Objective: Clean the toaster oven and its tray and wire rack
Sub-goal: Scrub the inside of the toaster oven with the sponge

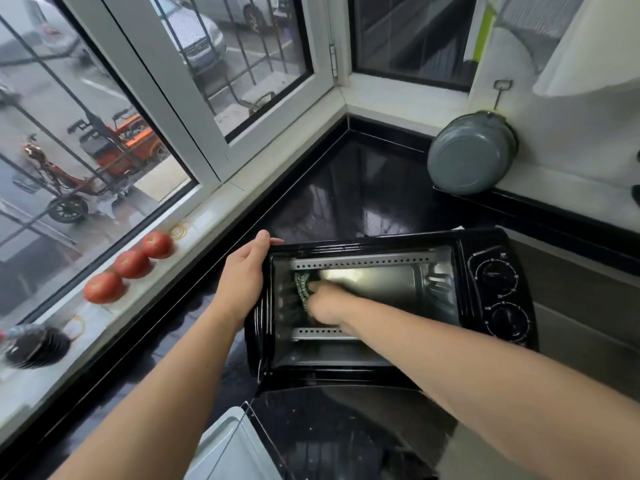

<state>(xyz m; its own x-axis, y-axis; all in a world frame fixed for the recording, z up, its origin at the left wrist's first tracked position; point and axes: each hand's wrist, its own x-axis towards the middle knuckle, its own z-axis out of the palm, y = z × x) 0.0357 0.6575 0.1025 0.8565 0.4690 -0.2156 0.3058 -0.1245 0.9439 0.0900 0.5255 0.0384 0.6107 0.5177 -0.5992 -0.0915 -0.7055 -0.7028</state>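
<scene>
A black toaster oven [498, 292] stands on the dark counter with its glass door [346, 431] folded down toward me. My left hand [246, 271] grips the oven's upper left corner. My right hand [325, 303] is inside the cavity and presses a green cloth [302, 287] against the left inner wall. The cavity holds no rack or tray. A light grey tray [225, 448] lies at the bottom edge, left of the door, and a thin wire runs across it.
Three tomatoes [131, 263] sit on the white window sill at left, with a dark round brush [34, 346] nearer me. A grey pan [471, 154] leans against the wall at back right. The glossy black counter [363, 188] extends behind the oven.
</scene>
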